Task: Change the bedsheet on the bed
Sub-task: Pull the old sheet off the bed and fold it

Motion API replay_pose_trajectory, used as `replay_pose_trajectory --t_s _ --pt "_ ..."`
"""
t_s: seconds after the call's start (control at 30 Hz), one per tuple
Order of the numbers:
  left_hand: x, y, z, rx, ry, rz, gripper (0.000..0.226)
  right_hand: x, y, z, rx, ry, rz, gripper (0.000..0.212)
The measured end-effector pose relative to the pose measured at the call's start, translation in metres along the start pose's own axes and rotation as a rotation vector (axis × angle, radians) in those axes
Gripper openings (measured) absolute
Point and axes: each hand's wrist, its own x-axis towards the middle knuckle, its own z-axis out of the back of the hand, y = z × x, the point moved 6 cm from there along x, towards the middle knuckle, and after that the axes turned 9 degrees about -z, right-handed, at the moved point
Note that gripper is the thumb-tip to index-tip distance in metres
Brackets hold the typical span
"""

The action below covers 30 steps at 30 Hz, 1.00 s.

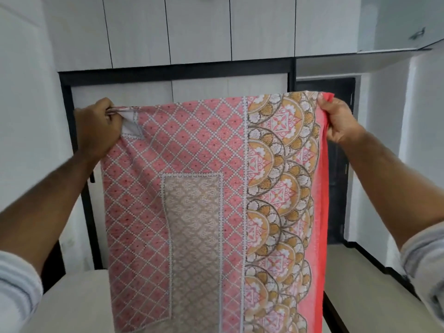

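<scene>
Pink patterned bedsheet (192, 188) is hanging with its long axis vertical, top edge horizontal; left hand (97, 127) and right hand (337, 121) are each pinching an upper corner.

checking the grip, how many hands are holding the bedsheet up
2. The left hand grips the bedsheet's top left corner; the right hand grips its top right edge.
</scene>
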Motion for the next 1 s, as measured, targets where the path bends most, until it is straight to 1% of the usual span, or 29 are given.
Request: replay_pose_trajectory --t_s 0.07,0.13,0.23,0.33,0.43,0.57,0.67,0.77,0.9,1.0 --pt "0.003 -0.003 0.006 0.013 0.043 -0.007 0.01 -0.005 0.003 0.0 -0.012 -0.069 -0.004 0.014" --pt "0.002 -0.004 0.003 0.09 0.141 -0.036 0.005 -0.007 0.0 0.001 -0.044 -0.135 -0.011 0.014" --pt "-0.011 0.004 -0.009 0.205 0.287 -0.11 0.006 -0.008 -0.013 -0.001 -0.074 -0.206 -0.024 0.017" --pt "-0.03 0.017 -0.027 0.336 0.396 -0.2 0.01 0.0 -0.037 0.001 -0.122 -0.263 -0.039 0.018" --pt "-0.05 0.032 -0.05 0.447 0.449 -0.259 0.01 0.015 -0.069 0.01 -0.172 -0.321 -0.063 0.017" --pt "-0.075 0.057 -0.095 0.466 0.49 -0.273 0.014 0.051 -0.12 0.028 -0.211 -0.386 -0.096 0.017" --pt "-0.093 0.079 -0.142 0.406 0.534 -0.264 0.015 0.089 -0.166 0.045 -0.233 -0.42 -0.131 0.022" --pt "-0.123 0.11 -0.211 0.358 0.633 -0.226 0.008 0.135 -0.228 0.07 -0.304 -0.451 -0.214 0.017" --pt "-0.192 0.153 -0.328 0.314 0.827 -0.077 0.004 0.198 -0.341 0.121 -0.372 -0.496 -0.347 0.017" --pt "-0.259 0.173 -0.411 0.263 0.993 0.075 0.006 0.229 -0.435 0.164 -0.456 -0.531 -0.465 0.024"
